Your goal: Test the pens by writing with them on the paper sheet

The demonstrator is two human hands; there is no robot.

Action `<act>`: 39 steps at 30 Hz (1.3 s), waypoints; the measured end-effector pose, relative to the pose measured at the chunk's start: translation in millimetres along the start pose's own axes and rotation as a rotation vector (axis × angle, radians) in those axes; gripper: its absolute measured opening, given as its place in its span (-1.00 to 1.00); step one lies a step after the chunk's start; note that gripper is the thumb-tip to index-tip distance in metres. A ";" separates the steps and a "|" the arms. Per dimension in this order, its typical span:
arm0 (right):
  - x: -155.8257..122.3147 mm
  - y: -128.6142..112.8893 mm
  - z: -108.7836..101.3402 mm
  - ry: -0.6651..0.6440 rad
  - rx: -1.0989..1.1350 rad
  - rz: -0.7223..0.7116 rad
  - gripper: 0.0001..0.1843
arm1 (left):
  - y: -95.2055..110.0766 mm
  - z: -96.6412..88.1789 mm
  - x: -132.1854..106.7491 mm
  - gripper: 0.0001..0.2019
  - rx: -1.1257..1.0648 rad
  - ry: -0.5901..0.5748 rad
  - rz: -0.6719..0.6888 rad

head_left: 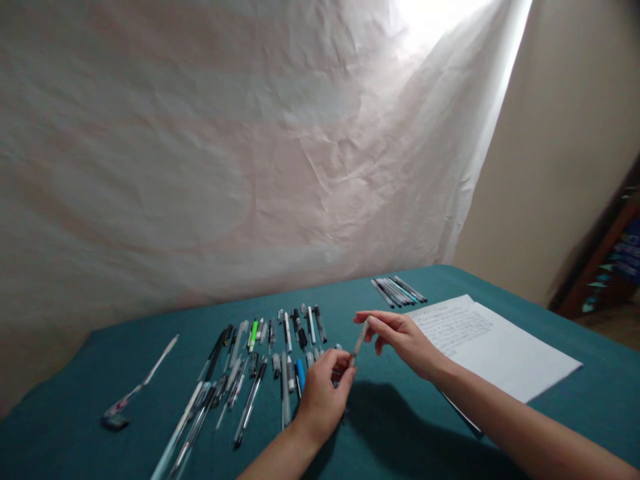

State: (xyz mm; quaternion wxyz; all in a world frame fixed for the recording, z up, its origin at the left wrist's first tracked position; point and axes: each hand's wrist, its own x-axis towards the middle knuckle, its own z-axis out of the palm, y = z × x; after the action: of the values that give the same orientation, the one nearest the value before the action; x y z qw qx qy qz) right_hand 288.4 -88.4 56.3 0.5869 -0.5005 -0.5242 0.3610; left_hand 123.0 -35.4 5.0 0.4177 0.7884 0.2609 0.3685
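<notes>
Both my hands hold one slim clear pen [359, 341] above the teal table [400, 427]. My left hand [323, 397] pinches its lower end with curled fingers. My right hand [400, 337] pinches the upper end between thumb and fingertips. Just left of my hands, several pens [270, 353] lie spread in a loose row, among them a green one [253, 332] and a blue one [301, 373].
White sheets of paper [495, 347] with writing lie at the right. A small bundle of dark pens [397, 291] sits near the far edge. A long white pen [150, 373] lies alone at the left. A wrinkled white cloth [225, 147] hangs behind the table.
</notes>
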 end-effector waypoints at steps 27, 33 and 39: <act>-3.9 23.1 1.1 0.248 -0.538 -0.239 -0.67 | -7.3 -1.6 3.1 -0.86 -0.008 0.046 -0.039; -4.4 36.2 -3.3 0.043 -1.243 -0.530 -0.68 | -0.9 0.6 -0.1 -0.84 0.065 -0.028 0.046; 9.9 25.8 -38.8 0.194 -1.095 -0.434 -0.71 | 10.9 -2.4 -6.3 -0.72 0.223 -0.209 0.265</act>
State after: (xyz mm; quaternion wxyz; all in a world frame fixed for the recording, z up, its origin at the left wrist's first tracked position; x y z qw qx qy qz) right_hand 330.8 -80.9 35.9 0.3490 -0.6425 -0.6683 -0.1370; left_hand 118.5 -44.3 12.9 0.3003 0.8914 0.1492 0.3051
